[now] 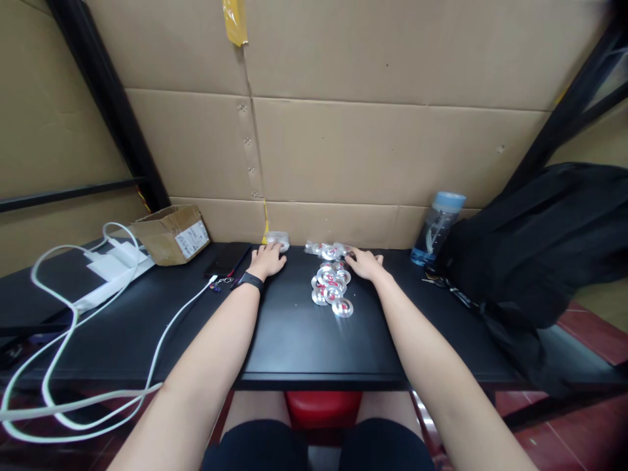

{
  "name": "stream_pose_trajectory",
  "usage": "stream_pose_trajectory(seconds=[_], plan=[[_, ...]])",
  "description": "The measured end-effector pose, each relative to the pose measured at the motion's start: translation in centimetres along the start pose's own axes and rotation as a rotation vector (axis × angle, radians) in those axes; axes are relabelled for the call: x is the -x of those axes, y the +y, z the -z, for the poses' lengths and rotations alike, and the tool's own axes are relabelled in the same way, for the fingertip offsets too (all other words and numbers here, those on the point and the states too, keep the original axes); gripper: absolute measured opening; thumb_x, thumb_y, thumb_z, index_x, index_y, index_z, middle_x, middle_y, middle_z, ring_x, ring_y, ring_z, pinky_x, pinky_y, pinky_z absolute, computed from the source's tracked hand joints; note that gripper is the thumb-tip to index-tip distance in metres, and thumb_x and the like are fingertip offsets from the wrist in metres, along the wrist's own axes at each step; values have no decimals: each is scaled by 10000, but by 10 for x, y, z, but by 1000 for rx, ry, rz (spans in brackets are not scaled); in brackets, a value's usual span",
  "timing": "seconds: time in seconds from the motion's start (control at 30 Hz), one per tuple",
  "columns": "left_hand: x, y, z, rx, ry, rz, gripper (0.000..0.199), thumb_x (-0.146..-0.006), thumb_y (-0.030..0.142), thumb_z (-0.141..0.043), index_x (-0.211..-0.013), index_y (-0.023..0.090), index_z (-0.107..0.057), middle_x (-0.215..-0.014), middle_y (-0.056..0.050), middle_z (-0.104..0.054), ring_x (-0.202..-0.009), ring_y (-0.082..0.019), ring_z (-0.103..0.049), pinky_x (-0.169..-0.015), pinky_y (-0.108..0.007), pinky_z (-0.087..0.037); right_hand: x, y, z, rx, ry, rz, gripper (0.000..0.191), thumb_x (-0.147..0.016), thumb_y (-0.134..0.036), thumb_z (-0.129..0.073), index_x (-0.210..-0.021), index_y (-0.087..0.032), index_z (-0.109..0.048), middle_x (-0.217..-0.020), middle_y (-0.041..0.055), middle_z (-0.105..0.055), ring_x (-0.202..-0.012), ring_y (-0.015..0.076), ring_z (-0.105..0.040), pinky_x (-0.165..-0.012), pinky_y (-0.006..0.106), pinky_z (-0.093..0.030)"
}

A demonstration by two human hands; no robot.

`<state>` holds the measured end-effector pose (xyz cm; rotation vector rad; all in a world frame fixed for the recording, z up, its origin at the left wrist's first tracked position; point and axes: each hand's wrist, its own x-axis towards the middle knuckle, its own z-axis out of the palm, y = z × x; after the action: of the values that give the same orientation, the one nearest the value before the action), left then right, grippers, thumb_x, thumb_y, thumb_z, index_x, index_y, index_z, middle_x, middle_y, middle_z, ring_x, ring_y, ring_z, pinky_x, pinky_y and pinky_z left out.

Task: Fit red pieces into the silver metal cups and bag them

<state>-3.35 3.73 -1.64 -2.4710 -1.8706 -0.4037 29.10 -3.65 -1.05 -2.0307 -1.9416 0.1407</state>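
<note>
On the black table (294,340), several round silver discs with red marks (333,294) lie in an overlapping pile at the middle. Behind the pile is a row of clear-wrapped packets (326,250) near the cardboard wall. My right hand (366,263) rests at the right end of that row, fingers bent and apart; nothing can be seen held in it. Farther left, my left hand (267,260), with a black band on the wrist, lies on the table with its fingers spread, its fingertips at a small clear packet (278,240).
An open cardboard box (174,235), a white power strip (115,278) with looping white cables and a dark phone (227,259) are at the left. A blue-lidded bottle (436,229), keys and a black backpack (540,242) stand at the right. Cardboard panels line the back.
</note>
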Motion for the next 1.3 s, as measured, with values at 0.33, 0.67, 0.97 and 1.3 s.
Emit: stream_pose_trajectory(seconds=[0.33,0.67,0.97,1.3], plan=[[10,12,8,-92,70,-55,501,-939,360,-490,-1415,215,-541,-1497,-149,-529,-1337,-368,-476,-1042,-527,-405,3,25,1,76,83,43,442,-968,-361,-509,-1398,-301,-589,-1556,91,-490,-1367,359,-433,-1004,573,-405],[21,35,13,-58,122,-184,418,-911,299,-535,-1309,211,-628,-1363,-145,-615,-1261,-356,-544,-1049,-516,-385,-9,-1,-10,85,29,391,737,-878,-10,-421,-1456,-455,-526,-1613,-14,-440,-1413,314,-396,-1037,554,-319],[22,52,10,1,145,-288,402,-905,261,-544,-1292,213,-639,-1314,-143,-632,-1243,-359,-548,-1036,-503,-402,-9,-6,-8,95,-24,286,591,-887,-68,-445,-1369,-352,-634,-1473,69,-595,-1319,318,-491,-980,512,-335],[22,52,9,19,125,-297,413,-907,264,-545,-1309,209,-623,-1325,-134,-637,-1246,-344,-559,-1052,-500,-407,-1,-22,-2,234,170,-32,410,-957,-526,-544,-1083,-158,-674,-1050,172,-740,-1124,341,-601,-987,507,-286]])
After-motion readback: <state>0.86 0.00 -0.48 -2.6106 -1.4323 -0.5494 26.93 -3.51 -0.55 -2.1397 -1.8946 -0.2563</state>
